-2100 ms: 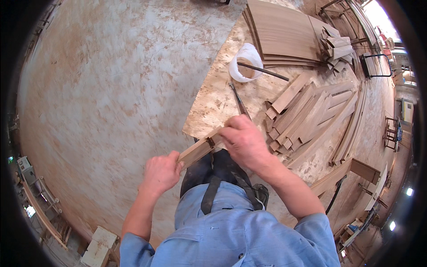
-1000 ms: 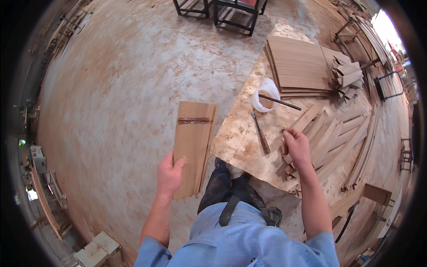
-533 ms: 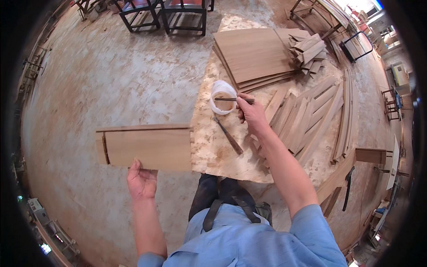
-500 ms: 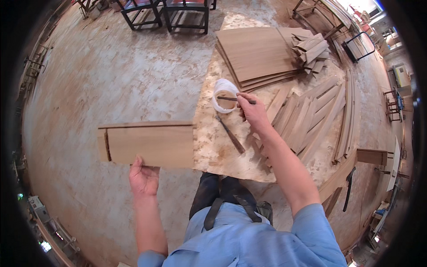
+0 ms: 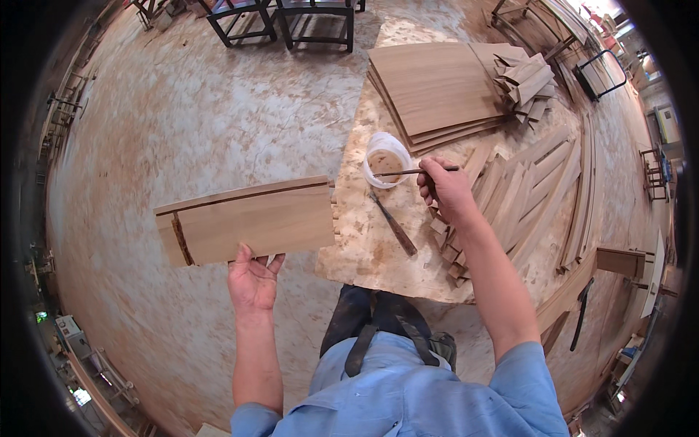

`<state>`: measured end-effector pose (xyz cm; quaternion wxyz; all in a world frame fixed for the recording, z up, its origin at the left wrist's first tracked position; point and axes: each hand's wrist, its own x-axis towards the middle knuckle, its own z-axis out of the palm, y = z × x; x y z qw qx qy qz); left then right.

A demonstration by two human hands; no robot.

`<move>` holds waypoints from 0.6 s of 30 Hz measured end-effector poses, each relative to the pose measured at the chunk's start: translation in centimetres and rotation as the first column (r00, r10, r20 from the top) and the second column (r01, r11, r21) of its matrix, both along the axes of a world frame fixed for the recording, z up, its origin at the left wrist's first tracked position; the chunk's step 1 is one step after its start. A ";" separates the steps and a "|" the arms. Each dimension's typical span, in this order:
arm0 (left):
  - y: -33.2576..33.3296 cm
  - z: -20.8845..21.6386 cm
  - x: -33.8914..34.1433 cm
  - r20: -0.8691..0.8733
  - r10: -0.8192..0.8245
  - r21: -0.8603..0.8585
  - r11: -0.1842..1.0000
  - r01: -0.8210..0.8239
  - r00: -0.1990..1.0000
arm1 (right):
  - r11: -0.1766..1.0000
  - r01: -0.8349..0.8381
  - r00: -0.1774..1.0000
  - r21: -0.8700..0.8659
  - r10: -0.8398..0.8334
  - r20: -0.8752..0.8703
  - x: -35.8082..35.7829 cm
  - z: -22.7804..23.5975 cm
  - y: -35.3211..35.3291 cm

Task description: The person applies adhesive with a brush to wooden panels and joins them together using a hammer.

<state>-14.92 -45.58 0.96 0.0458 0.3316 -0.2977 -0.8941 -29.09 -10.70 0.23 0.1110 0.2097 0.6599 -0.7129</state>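
Note:
My left hand (image 5: pixel 253 280) grips the lower edge of a flat wooden board (image 5: pixel 255 226), thumb on its face, holding it off the table's left side. Dark grooves run along the board's top edge and across its left end; the short one looks brown and wet. Pinched in my right hand (image 5: pixel 445 191) is a thin dark stick (image 5: pixel 415 172), its tip over the mouth of a white plastic tub (image 5: pixel 368 164). Tan liquid or residue lies inside the tub. Just below it, a chisel-like tool with a wooden handle (image 5: pixel 397 233) rests on the table.
The worktable (image 5: pixel 349 251) has a stained, pale top. Stacked wide panels (image 5: pixel 444 87) lie at its far end, with a pile of short wood pieces (image 5: pixel 530 80) beside them. Long wooden strips (image 5: pixel 524 189) cover the right side. Dark chair frames (image 5: pixel 317 29) stand beyond on the floor.
The board in my left hand has risen a little and tilted, its right end higher. My right hand has drawn the stick back and slightly down, toward the tub's near rim. The whole view has shifted slightly.

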 end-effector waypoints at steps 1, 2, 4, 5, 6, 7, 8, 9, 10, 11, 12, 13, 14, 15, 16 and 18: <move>0.2 0.0 -0.2 -0.007 -0.007 -0.014 1.000 0.007 1.000 | 0.999 -0.014 0.998 -0.048 0.017 0.059 -0.2 0.0 0.3; 0.4 0.1 -0.3 -0.014 -0.014 -0.026 1.000 0.014 1.000 | 0.997 0.024 0.999 -0.078 -0.021 0.039 -0.3 -0.2 0.7; 0.9 -0.1 -0.7 -0.038 -0.032 -0.023 0.999 0.031 0.999 | 0.985 0.100 0.995 -0.138 -0.101 0.002 -0.4 -0.8 1.4; 1.0 -0.2 -0.8 -0.048 -0.042 -0.022 0.999 0.041 0.998 | 0.990 0.069 0.997 -0.125 -0.065 0.040 -0.3 -0.5 1.5; 1.2 -0.2 -0.9 -0.061 -0.047 -0.024 0.999 0.046 0.997 | 0.993 0.038 0.997 -0.113 -0.029 0.077 -0.2 0.0 1.7; 1.4 -0.2 -1.0 -0.074 -0.054 -0.024 0.998 0.052 0.996 | 0.995 0.007 0.993 -0.102 0.004 0.115 0.0 0.3 1.9; 1.6 -0.2 -1.1 -0.089 -0.055 -0.027 0.998 0.053 0.995 | 0.995 0.044 0.997 -0.092 -0.038 0.069 0.0 0.8 2.0; 1.7 -0.3 -1.1 -0.099 -0.056 -0.027 0.998 0.054 0.993 | 0.986 0.082 0.997 -0.145 -0.081 0.016 0.2 1.4 2.1; 1.8 -0.4 -1.2 -0.110 -0.058 -0.027 0.998 0.055 0.992 | 0.973 0.117 0.991 -0.199 -0.126 -0.034 0.5 2.3 2.2; 2.0 -0.5 -1.4 -0.119 -0.062 -0.023 0.998 0.060 0.991 | 0.956 0.153 0.981 -0.249 -0.178 -0.081 1.0 3.7 2.2; 2.2 -0.5 -1.4 -0.124 -0.060 -0.014 0.998 0.059 0.990 | 0.950 0.164 0.974 -0.265 -0.198 -0.109 1.5 5.0 1.8; 2.3 -0.5 -1.5 -0.129 -0.057 -0.006 0.998 0.057 0.990 | 0.969 0.126 0.978 -0.214 -0.157 -0.136 2.0 5.8 1.5; 2.6 -0.5 -1.7 -0.137 -0.058 0.006 0.998 0.060 0.989 | 0.983 0.092 0.980 -0.157 -0.118 -0.163 2.5 6.6 1.4; 2.8 -0.5 -1.8 -0.135 -0.056 0.001 0.998 0.056 0.989 | 0.993 0.059 0.980 -0.101 -0.077 -0.184 3.1 7.3 1.1; 3.0 -0.5 -1.9 -0.132 -0.053 -0.004 0.999 0.052 0.990 | 0.996 0.038 0.982 -0.075 -0.052 -0.183 3.6 8.0 0.7; 3.4 -0.4 -2.1 -0.136 -0.052 -0.003 0.999 0.052 0.989 | 1.000 -0.022 0.973 -0.021 0.017 -0.229 4.3 8.8 0.1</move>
